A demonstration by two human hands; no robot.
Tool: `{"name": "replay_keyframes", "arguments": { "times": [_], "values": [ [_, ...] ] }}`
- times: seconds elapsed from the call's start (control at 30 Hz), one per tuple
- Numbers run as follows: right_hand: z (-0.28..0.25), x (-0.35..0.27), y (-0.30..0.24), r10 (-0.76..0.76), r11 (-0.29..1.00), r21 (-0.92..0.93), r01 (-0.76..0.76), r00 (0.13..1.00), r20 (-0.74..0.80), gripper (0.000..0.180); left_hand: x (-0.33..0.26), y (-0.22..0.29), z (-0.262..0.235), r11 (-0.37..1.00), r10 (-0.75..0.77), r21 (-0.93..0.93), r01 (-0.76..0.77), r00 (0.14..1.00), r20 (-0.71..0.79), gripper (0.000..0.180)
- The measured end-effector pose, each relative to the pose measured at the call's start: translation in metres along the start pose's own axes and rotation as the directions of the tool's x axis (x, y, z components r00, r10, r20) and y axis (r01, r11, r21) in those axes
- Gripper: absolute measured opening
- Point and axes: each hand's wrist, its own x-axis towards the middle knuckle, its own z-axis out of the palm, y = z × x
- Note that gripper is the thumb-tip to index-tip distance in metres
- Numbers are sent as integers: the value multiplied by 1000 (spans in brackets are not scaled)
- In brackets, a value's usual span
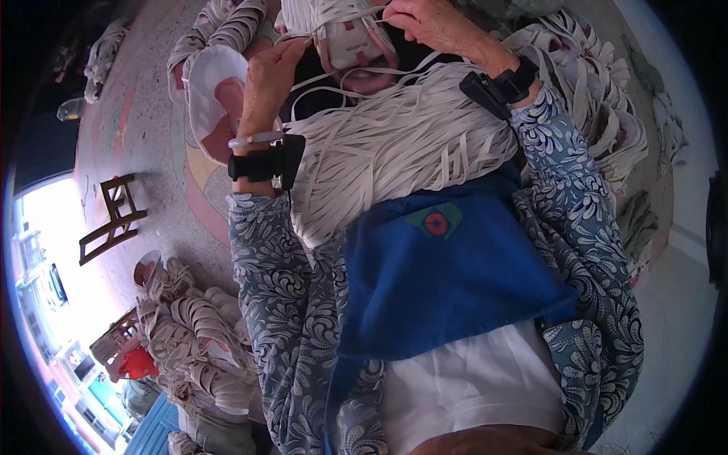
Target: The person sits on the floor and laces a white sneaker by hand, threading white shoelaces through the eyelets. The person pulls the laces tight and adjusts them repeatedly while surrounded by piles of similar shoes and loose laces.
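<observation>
At the top middle, a pale shoe upper (353, 45) with pink trim sits between my hands, its upper end cut off by the picture's edge. White laces run from it. My left hand (271, 80) pinches a shoelace at the shoe's left side, wrist bent inward. On the other side my right hand (436, 29) is closed on a shoelace near the shoe's upper right. A thick bundle of loose white shoelaces (402, 140) lies across my lap, over the blue apron (447, 280).
Stacked shoe uppers lie at upper left (216, 38), in a right-hand heap (584, 83) and in a lower-left pile (201, 334). By my left wrist is a white, rounded piece (201, 95) with pink inside. A wooden stool (117, 220) rests on the speckled floor (155, 144).
</observation>
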Motion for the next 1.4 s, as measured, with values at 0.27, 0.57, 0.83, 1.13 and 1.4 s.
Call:
{"name": "replay_keyframes", "arguments": {
  "times": [0.27, 0.57, 0.83, 1.13, 1.4],
  "values": [
    [0, 13, -14, 159, 974, 194, -120, 966, -202, 27, 10, -19, 0, 993, 23, -118, -18, 999, 37, 30],
    [19, 19, 8, -123, 696, -711, 102, 992, 22, 17, 9, 3, 4, 997, 37, 69, -32, 997, -60, 28],
    [12, 25, -6, -21, 748, -658, 87, 994, 107, 20, 24, 8, 4, 965, 93, 249, -80, 995, -40, 28],
    [41, 38, 33, 303, 755, 614, -231, 953, -15, 35, 29, 4, -2, 961, 66, 266, -70, 997, 27, 28],
    [45, 28, -1, 247, 968, 153, -199, 868, -431, 36, 40, 11, 3, 969, 27, 243, -48, 996, 89, 30]
  ]
}}
